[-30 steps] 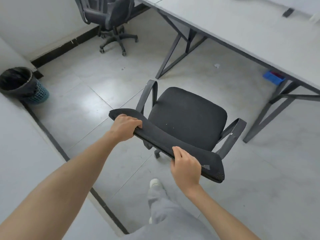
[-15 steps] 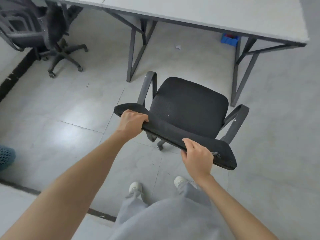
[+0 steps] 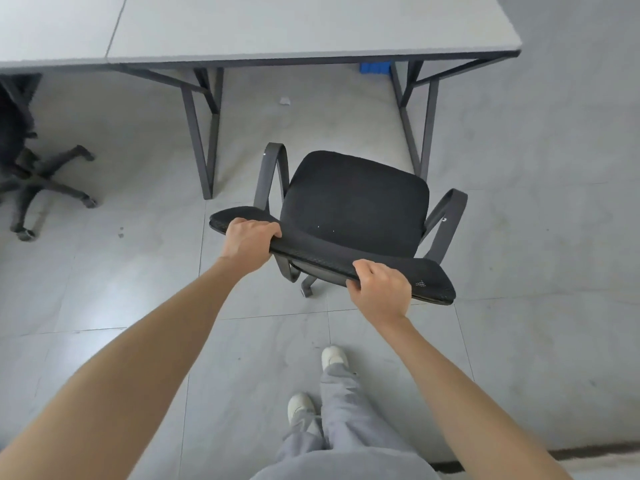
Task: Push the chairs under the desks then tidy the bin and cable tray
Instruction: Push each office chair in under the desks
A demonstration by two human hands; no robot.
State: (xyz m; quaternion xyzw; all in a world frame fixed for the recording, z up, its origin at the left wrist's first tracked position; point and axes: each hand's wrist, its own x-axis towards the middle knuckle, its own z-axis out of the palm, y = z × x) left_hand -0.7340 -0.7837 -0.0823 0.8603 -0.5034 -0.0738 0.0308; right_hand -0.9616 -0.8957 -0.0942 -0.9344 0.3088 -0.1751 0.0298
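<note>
Left hand point(image 3: 250, 241) and right hand point(image 3: 381, 292) in a grip on black chair point(image 3: 353, 206) backrest, facing grey desk point(image 3: 304, 29)

The second chair point(image 3: 24, 157) is cut off at your left edge; the worktop point(image 3: 277, 26) hides most of the blue box point(image 3: 375, 67).

An office: long grey desks point(image 3: 311, 26) on metal legs, swivel chairs point(image 3: 353, 202) (castor bases), tiled floor point(image 3: 536, 202).

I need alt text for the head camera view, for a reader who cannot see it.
Two bare hands, left and right, grip the top of a black chair's backrest, with its seat facing a grey desk ahead. A second chair stands at the left, and a blue box lies under the desk.
</note>
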